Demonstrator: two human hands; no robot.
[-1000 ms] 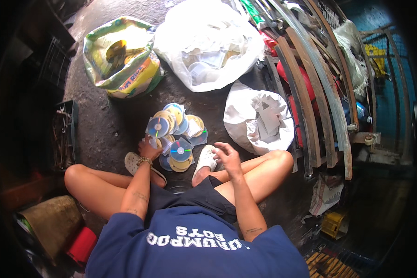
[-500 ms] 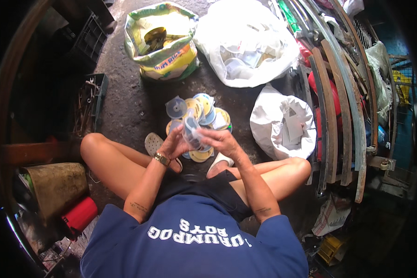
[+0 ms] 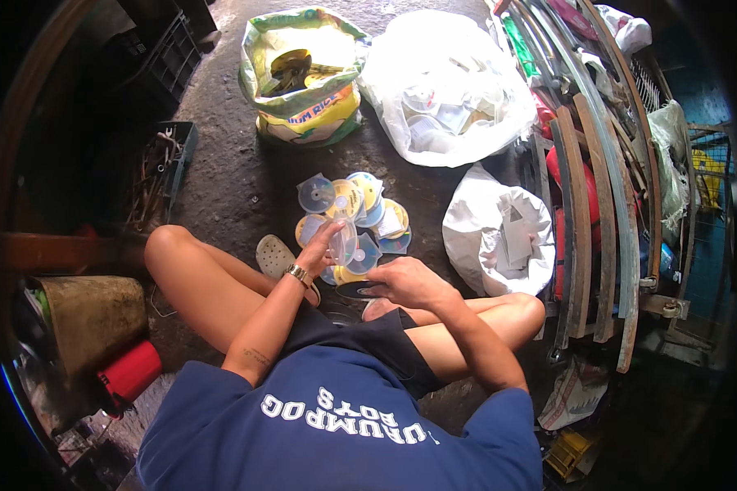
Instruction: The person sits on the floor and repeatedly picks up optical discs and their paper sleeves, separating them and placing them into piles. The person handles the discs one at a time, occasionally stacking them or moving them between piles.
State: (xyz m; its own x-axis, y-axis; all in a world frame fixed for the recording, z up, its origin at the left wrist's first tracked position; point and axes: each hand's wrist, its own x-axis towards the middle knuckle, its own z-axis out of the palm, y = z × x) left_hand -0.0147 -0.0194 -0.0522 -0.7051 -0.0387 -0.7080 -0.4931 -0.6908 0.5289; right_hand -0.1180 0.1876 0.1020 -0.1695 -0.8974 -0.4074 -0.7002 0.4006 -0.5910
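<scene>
My left hand [image 3: 323,249] is closed on a clear plastic disc case [image 3: 346,243], held tilted above a pile. Lower and to the right, my right hand [image 3: 411,282] pinches a dark-looking disc [image 3: 352,290] by its edge, apart from the case. Beneath and beyond my hands lies the pile of discs [image 3: 346,196], yellow and silvery-blue, several of them in clear cases. It rests on the dark floor between my feet, and my hands hide its near part.
Beyond the pile stand an open printed sack [image 3: 307,114] with discs inside and a large white bag [image 3: 393,135] of clear cases. A smaller white sack [image 3: 467,221] holding flat pale pieces is at the right, beside curved bars [image 3: 577,221]. Tools fill a crate [image 3: 180,164] at left.
Both hands were together on the clear case. Now my right hand has drawn away down and to the right with the disc, while the case stays in my left hand.
</scene>
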